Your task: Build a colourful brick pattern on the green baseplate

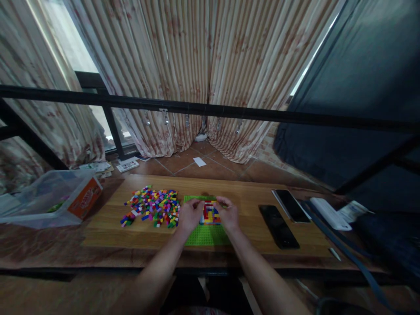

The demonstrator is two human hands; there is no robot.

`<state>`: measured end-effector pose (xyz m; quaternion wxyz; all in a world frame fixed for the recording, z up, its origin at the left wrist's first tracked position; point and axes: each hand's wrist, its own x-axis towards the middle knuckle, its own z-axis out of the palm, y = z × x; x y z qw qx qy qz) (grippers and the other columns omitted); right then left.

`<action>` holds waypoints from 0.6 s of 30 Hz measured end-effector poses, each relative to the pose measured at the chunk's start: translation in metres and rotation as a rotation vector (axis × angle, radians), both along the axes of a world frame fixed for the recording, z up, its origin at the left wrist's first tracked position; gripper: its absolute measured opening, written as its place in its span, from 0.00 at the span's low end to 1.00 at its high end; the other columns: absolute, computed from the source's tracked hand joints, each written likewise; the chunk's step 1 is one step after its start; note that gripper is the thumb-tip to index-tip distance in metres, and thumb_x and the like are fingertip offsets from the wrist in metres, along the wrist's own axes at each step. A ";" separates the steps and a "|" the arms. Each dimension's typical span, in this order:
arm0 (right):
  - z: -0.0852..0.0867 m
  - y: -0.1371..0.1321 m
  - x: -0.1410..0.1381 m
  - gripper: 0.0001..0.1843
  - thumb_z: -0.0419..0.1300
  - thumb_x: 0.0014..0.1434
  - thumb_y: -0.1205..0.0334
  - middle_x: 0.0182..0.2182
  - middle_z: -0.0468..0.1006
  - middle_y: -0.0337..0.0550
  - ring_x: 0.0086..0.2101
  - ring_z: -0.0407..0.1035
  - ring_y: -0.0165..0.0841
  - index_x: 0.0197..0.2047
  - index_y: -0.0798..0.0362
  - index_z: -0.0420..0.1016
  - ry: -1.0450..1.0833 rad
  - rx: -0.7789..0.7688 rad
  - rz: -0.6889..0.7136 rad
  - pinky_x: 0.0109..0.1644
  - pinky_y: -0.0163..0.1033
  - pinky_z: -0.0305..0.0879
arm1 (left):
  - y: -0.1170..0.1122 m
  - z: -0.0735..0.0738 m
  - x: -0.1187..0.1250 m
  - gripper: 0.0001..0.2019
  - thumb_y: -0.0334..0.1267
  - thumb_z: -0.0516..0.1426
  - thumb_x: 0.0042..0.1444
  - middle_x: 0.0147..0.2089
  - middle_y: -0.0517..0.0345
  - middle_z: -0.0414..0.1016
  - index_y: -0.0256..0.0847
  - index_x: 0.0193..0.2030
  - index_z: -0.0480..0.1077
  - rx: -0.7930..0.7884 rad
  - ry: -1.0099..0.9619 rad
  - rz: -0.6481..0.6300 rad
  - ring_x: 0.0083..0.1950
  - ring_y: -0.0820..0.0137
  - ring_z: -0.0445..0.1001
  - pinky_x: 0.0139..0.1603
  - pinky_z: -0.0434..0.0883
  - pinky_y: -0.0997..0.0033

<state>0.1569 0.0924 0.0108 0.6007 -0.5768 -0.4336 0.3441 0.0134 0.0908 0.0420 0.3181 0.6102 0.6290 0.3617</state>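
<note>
A green studded baseplate (206,236) lies on the wooden board, with a low build of toy bricks (211,214) in red, yellow, blue and white on it. At the left side of this build is my left hand (192,215), its fingers curled together near the far left corner. My right hand (229,213) is at the opposite side, thumb and fingers bent in over the far right corner. Whatever small piece either hand may pinch is hidden by the fingers. Left of the baseplate, a loose heap of small coloured bricks (154,205) spreads over the board.
The wooden board (111,227) carries a black phone (278,226) and a second phone (291,205) on the right. A clear plastic bin (52,199) with an orange label stands left. A white device (330,213) and blue strap (348,249) lie right. A black rail (210,110) crosses beyond.
</note>
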 end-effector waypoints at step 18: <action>0.004 -0.131 -0.036 0.15 0.59 0.55 0.53 0.37 0.81 0.44 0.39 0.74 0.37 0.41 0.52 0.78 -0.017 -0.130 0.220 0.45 0.39 0.68 | -0.104 -0.010 0.007 0.16 0.29 0.61 0.48 0.51 0.48 0.76 0.37 0.46 0.74 -0.384 -1.455 0.149 0.56 0.65 0.72 0.59 0.65 0.68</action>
